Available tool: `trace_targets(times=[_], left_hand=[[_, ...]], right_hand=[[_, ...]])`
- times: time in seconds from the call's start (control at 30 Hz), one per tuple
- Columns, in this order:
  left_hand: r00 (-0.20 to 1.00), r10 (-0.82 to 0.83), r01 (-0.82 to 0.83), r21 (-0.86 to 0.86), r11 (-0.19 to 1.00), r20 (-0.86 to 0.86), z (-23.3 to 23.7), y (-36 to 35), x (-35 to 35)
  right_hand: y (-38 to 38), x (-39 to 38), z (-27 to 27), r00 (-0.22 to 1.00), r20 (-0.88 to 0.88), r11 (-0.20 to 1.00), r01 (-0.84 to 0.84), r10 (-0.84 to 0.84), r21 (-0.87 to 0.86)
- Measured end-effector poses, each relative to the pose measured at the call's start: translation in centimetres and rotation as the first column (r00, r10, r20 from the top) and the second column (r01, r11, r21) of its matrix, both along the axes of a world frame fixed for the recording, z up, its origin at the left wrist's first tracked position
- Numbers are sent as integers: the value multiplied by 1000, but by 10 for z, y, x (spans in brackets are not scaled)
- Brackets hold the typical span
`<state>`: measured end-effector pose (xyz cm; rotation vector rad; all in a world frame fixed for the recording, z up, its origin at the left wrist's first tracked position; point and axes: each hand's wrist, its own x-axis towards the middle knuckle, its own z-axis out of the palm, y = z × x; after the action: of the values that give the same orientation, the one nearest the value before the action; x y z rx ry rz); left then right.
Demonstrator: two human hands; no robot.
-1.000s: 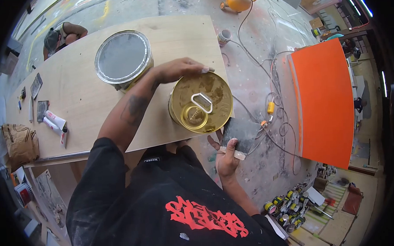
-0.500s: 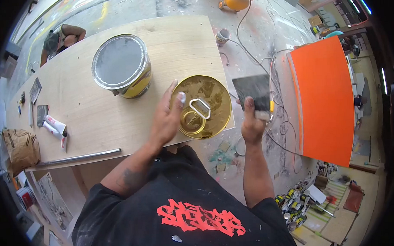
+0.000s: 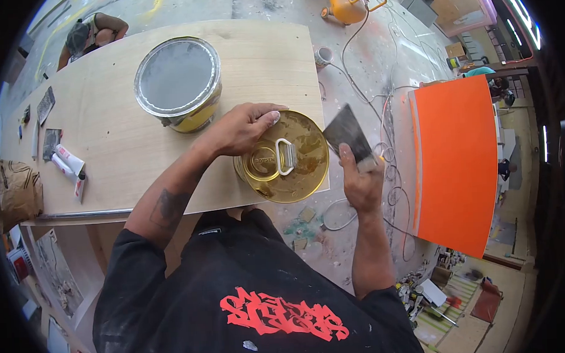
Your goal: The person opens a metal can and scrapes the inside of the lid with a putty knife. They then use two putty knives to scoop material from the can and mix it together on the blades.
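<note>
My left hand (image 3: 253, 124) is closed on the far rim of a round gold-coloured tin (image 3: 309, 147), whose top has a raised ring, brown smears and a pale carry handle (image 3: 286, 156). The tin is at the table's right front corner. In my right hand (image 3: 363, 183) is a wide, dark-bladed putty knife (image 3: 348, 134), its blade tilted up and left, close beside the tin's right rim. Behind my left hand a large can (image 3: 196, 117) stands on the table, its grey top ringed by a smeared rim.
On the pale wooden table (image 3: 120, 151), tubes (image 3: 70, 162), sanding pieces (image 3: 45, 105) and a paper bag (image 3: 18, 192) lie at the left. An orange panel (image 3: 456, 164) stands to the right. Hoses cross the floor near an orange compressor (image 3: 345, 3). A person (image 3: 88, 37) is beyond the table.
My left hand has gone from beside the tin to its far rim and closed there. The tin's handle has turned more upright in view. The putty knife has tilted and come nearer the tin.
</note>
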<state>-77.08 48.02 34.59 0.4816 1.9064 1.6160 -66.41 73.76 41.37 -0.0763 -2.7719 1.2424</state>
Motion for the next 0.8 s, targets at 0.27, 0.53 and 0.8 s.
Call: trace_targets(times=[0.27, 0.53, 0.8], left_hand=[[912, -33, 125, 201, 972, -409, 44, 47, -31], [431, -477, 249, -407, 879, -766, 110, 72, -44], [349, -509, 211, -464, 860, -786, 107, 83, -39]], right_hand=[[-9, -30, 46, 979, 198, 975, -96, 56, 199], [0, -54, 54, 955, 250, 914, -236, 157, 331], [5, -49, 46, 974, 226, 947, -103, 34, 304]])
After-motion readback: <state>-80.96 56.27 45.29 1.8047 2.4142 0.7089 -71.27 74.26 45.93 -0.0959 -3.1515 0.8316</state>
